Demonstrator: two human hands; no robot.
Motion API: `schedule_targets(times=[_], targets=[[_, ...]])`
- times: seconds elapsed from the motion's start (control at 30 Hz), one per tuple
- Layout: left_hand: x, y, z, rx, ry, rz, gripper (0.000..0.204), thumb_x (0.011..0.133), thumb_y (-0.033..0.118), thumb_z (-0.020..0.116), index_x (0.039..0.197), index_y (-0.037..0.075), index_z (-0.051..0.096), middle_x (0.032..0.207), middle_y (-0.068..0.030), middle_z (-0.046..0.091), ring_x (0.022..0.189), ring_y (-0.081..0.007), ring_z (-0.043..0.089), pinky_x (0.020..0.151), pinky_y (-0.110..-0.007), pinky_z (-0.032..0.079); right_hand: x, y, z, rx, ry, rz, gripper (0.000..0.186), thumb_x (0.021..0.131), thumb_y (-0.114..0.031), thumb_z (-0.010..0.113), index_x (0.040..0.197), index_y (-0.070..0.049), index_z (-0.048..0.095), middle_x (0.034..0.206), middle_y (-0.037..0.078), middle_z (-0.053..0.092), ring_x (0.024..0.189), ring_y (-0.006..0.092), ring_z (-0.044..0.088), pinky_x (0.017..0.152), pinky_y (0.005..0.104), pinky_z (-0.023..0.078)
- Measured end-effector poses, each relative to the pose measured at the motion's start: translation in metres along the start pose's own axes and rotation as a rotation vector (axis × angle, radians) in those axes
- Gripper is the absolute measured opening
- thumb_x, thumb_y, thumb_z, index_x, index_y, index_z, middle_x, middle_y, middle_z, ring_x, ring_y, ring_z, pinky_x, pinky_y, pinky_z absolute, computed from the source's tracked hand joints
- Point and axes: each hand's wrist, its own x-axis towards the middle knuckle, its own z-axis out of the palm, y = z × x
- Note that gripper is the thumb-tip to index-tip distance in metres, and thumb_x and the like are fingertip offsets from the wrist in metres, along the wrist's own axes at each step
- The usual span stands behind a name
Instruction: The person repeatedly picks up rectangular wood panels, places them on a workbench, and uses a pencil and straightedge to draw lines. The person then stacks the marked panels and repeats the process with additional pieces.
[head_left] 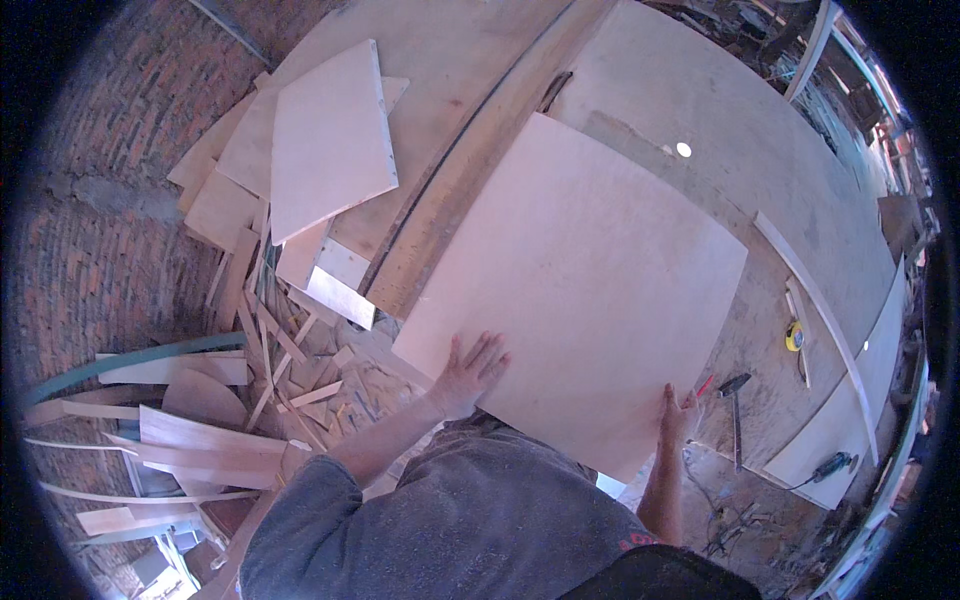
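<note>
- We see the pale square board [580,290] across the middle of the frame, lying on the tabletop [690,80], its lower edge by the person's grey shirt [450,510].
- Our left hand [474,372] rests open on the board near its lower-left edge, fingers spread, grasping nothing.
- Our right hand [677,417] is at the board's lower-right edge, fingers bent; a thin red object [705,385] shows beside its fingertips, and we cannot tell whether it grasps that or the board.
- Just right of that hand we find a hammer [738,430], handle toward the lower edge of the frame.
- Farther right we see a yellow tape measure [794,337], a long curved strip [830,318] and a corded tool [832,465] on a pale panel [868,415].
- At upper left we have stacked boards [335,145] near a brick wall [110,250]; wood offcuts [320,390] lie heaped below them.
</note>
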Motion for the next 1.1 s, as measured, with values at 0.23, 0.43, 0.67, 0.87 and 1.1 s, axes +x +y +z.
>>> schedule_targets(times=[0.23, 0.43, 0.67, 0.87, 1.1], targets=[[0.014, 0.002, -0.027, -0.05, -0.117, -0.025, 0.087, 0.08, 0.017, 0.061, 0.158, 0.011, 0.023, 0.167, -0.0194, 0.004, 0.155, -0.0363, 0.003, 0.113, -0.075, 0.001, 0.011, 0.001, 0.002, 0.051, 0.014, -0.021, 0.083, 0.08, -0.054, 0.077, 0.128, 0.01, 0.06, 0.127, 0.032, 0.058, 0.12, 0.0426, 0.056, 0.103, 0.0461, 0.044], [0.025, -0.001, -0.029, -0.041, -0.126, -0.034, 0.086, 0.08, 0.017, 0.061, 0.158, 0.011, 0.024, 0.167, -0.0188, 0.003, 0.155, -0.0359, 0.003, 0.113, -0.074, 0.001, 0.02, -0.016, -0.004, 0.063, 0.007, 0.026, 0.081, 0.079, -0.051, 0.079, 0.127, 0.012, 0.06, 0.124, 0.031, 0.059, 0.117, 0.0417, 0.058, 0.101, 0.0457, 0.045], [0.034, -0.006, -0.023, -0.055, -0.033, -0.012, 0.085, 0.081, 0.016, 0.062, 0.158, 0.011, 0.025, 0.167, -0.0187, 0.003, 0.155, -0.0359, 0.002, 0.113, -0.075, 0.001, 0.03, -0.019, -0.005, -0.02, 0.041, -0.013, 0.081, 0.079, -0.051, 0.078, 0.126, 0.012, 0.06, 0.119, 0.032, 0.061, 0.113, 0.0428, 0.059, 0.099, 0.0466, 0.046], [0.04, -0.008, -0.019, -0.071, 0.004, -0.005, 0.086, 0.079, 0.016, 0.063, 0.157, 0.01, 0.026, 0.166, -0.0198, 0.006, 0.154, -0.0376, 0.005, 0.112, -0.075, 0.002, 0.038, -0.016, 0.001, -0.068, 0.102, -0.051, 0.061, 0.082, -0.045, 0.078, 0.115, 0.006, 0.068, 0.104, 0.023, 0.063, 0.098, 0.0356, 0.06, 0.087, 0.0439, 0.047], [0.047, -0.009, -0.028, -0.034, -0.006, 0.003, 0.088, 0.077, 0.018, 0.064, 0.156, 0.007, 0.028, 0.165, -0.0228, 0.01, 0.153, -0.0417, 0.011, 0.112, -0.076, 0.004, 0.045, -0.021, -0.003, -0.01, 0.036, -0.081, 0.077, 0.082, -0.051, 0.074, 0.125, 0.011, 0.061, 0.116, 0.032, 0.061, 0.112, 0.0455, 0.057, 0.096, 0.0495, 0.046]])
